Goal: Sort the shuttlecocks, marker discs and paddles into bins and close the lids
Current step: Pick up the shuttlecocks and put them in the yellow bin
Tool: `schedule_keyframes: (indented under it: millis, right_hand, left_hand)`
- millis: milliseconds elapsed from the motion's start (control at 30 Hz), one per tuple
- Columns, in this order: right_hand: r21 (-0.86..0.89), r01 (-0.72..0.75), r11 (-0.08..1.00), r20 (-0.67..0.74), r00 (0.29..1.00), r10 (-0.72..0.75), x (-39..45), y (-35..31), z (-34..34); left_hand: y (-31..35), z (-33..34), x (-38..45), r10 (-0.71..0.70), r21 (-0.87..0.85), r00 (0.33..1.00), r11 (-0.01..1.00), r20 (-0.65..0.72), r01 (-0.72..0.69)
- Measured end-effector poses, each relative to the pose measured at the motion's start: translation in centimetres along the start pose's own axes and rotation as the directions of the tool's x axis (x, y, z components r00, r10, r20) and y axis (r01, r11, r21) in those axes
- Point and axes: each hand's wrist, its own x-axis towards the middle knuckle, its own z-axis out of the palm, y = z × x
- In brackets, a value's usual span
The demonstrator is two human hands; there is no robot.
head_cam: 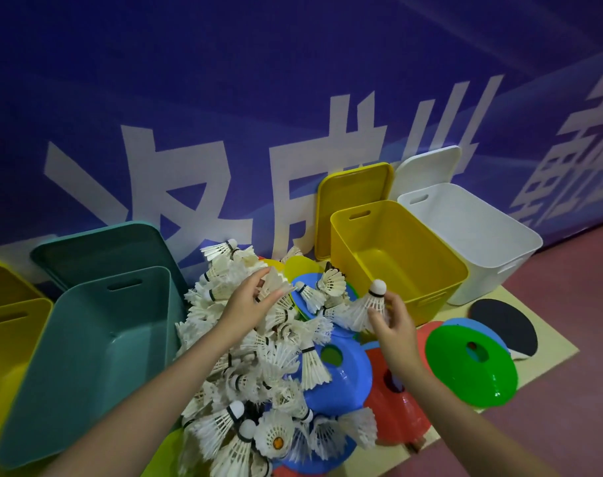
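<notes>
A heap of white feather shuttlecocks [251, 366] lies on a beige mat, spilling over blue [341, 376], red [399, 404] and green marker discs [472, 370]. My left hand [248, 301] grips a shuttlecock [276, 285] by its feathers above the heap. My right hand [393, 325] holds another shuttlecock [370, 306], cork tip up, in front of the yellow bin [410, 270]. A black paddle [506, 325] lies at the mat's right edge. The teal bin [97, 342] stands open left of the heap.
A white bin [479, 242] stands right of the yellow one, and another yellow bin [7, 339] sits at the far left. Teal [107, 249], yellow [355, 191] and white lids [430, 163] lean on the blue banner wall. Red floor surrounds the mat.
</notes>
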Motion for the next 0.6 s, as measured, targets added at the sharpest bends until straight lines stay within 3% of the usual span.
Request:
schedule_keyframes:
  millis: [200, 333, 467, 600]
  right_hand:
    - [-0.030, 0.080, 0.996, -0.055, 0.995, -0.081, 5.4, -1.4, -3.3]
    - [-0.030, 0.077, 0.997, -0.016, 0.997, -0.078, 11.8, -0.7, -6.0]
    - [-0.199, -0.010, 0.980, 0.144, 0.989, 0.039, 19.7, 2.1, -7.0]
    - [-0.493, 0.053, 0.868, 0.394, 0.904, 0.168, 25.2, 6.4, -5.1]
  left_hand:
    - [2.5, 2.5, 1.2, 0.044, -0.127, 0.998, 0.991, -0.045, -0.050]
    - [4.9, 4.9, 3.2, 0.016, -0.200, 0.990, 0.979, -0.143, -0.045]
    - [7.7, 8.0, 6.1, -0.052, -0.253, 0.975, 0.967, -0.218, -0.005]
    - [9.0, 11.6, 8.8, -0.101, -0.270, 0.972, 0.962, -0.213, 0.041]
